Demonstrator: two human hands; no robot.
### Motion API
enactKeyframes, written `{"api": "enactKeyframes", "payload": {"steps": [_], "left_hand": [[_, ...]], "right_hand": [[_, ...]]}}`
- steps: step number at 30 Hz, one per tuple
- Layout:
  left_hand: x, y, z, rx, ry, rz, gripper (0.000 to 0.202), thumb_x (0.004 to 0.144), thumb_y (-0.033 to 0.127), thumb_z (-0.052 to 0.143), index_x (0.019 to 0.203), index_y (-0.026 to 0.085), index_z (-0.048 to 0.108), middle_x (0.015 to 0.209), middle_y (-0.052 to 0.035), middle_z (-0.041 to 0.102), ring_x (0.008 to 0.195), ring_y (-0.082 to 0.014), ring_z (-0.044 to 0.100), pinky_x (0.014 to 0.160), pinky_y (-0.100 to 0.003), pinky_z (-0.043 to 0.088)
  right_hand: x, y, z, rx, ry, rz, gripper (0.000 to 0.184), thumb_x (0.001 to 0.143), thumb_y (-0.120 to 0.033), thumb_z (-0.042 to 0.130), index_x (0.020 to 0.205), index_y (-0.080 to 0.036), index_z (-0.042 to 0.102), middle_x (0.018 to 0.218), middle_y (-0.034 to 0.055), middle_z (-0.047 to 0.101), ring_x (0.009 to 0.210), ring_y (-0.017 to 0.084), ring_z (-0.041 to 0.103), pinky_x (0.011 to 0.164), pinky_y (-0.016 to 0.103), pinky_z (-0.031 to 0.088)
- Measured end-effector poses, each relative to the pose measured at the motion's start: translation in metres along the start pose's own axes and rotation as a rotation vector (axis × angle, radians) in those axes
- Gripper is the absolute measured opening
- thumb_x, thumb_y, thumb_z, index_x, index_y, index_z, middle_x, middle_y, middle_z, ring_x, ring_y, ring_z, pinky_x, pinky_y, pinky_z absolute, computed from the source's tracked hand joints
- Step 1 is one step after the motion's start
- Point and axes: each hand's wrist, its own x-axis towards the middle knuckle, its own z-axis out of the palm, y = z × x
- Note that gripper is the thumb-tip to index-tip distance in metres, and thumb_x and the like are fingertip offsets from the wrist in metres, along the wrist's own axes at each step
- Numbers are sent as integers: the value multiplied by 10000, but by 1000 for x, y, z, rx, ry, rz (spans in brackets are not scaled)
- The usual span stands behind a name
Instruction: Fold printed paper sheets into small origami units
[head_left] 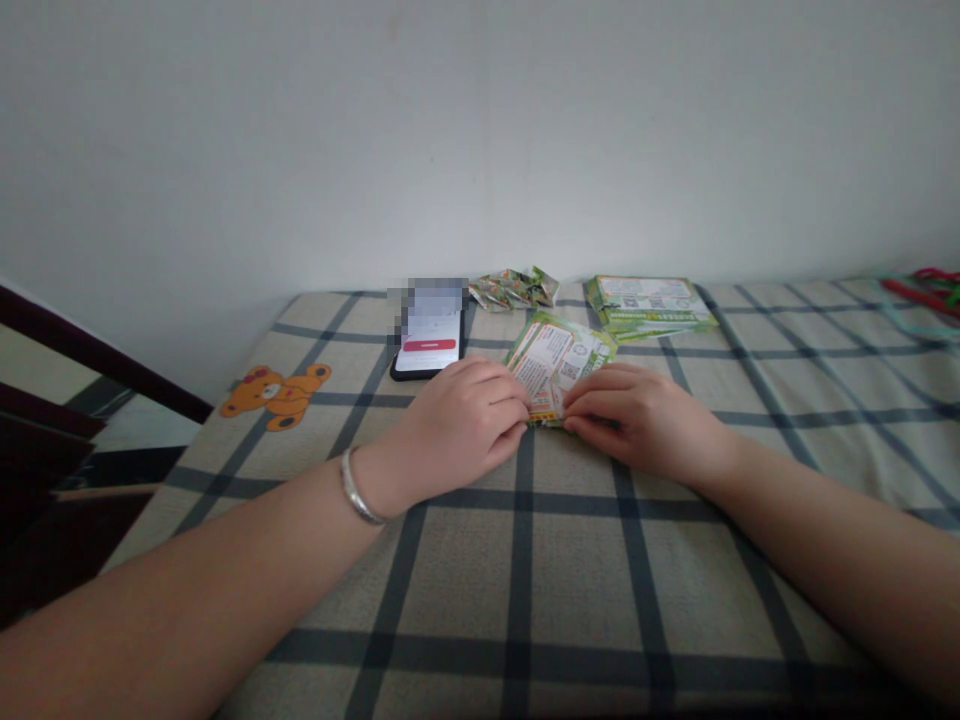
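A green and white printed paper leaflet (561,362) lies on the checked tablecloth (525,560) in the middle. My left hand (457,425), with a silver bracelet at the wrist, has its fingers curled and pinches the leaflet's near left edge. My right hand (637,415) pinches the same near edge from the right, fingers pressed together. The near part of the leaflet is hidden under my fingers.
A black phone (426,340) with a lit screen lies just behind my left hand. Folded paper pieces (516,288) sit by the wall. A stack of leaflets (646,303) lies at the back right. Red and green items (926,290) are far right. Dark furniture stands left.
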Motion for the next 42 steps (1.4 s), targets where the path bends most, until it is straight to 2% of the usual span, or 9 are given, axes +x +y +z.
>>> {"api": "enactKeyframes", "payload": {"steps": [8, 15, 24, 32, 42], "left_hand": [[2, -1, 2, -61, 40, -38, 186, 917, 285, 557, 885, 157, 688, 1008, -58, 685, 1008, -212, 597, 935, -405, 474], [2, -1, 2, -94, 33, -17, 153, 903, 272, 582, 861, 164, 682, 970, -40, 700, 1032, -204, 598, 982, -395, 459], [1, -2, 7, -132, 68, -89, 89, 882, 213, 610, 927, 154, 658, 969, -53, 680, 1050, -210, 588, 972, -388, 479], [2, -3, 12, -194, 77, -123, 7, 866, 175, 619, 867, 171, 625, 930, -36, 654, 1064, -212, 572, 982, -419, 470], [3, -2, 11, -157, 58, -128, 51, 884, 180, 600, 847, 161, 630, 918, -44, 647, 1043, -211, 569, 971, -410, 472]], "right_hand": [[2, 2, 4, 9, 25, 12, 210, 939, -269, 535, 856, -166, 699, 858, 69, 702, 795, 176, 625, 722, 302, 460], [3, -3, 5, 49, 2, 20, 168, 920, -247, 554, 861, -168, 690, 881, 59, 696, 831, 172, 619, 764, 298, 456], [2, 1, 7, 47, 25, 111, 196, 915, -268, 563, 807, -171, 695, 801, 55, 645, 763, 164, 571, 690, 290, 434], [2, -2, 11, -22, 27, 216, 185, 888, -292, 585, 775, -193, 693, 780, 42, 625, 753, 164, 560, 665, 285, 406], [5, -7, 11, -14, 17, 294, 193, 880, -288, 568, 754, -189, 676, 762, 37, 602, 715, 152, 551, 635, 272, 390]]}}
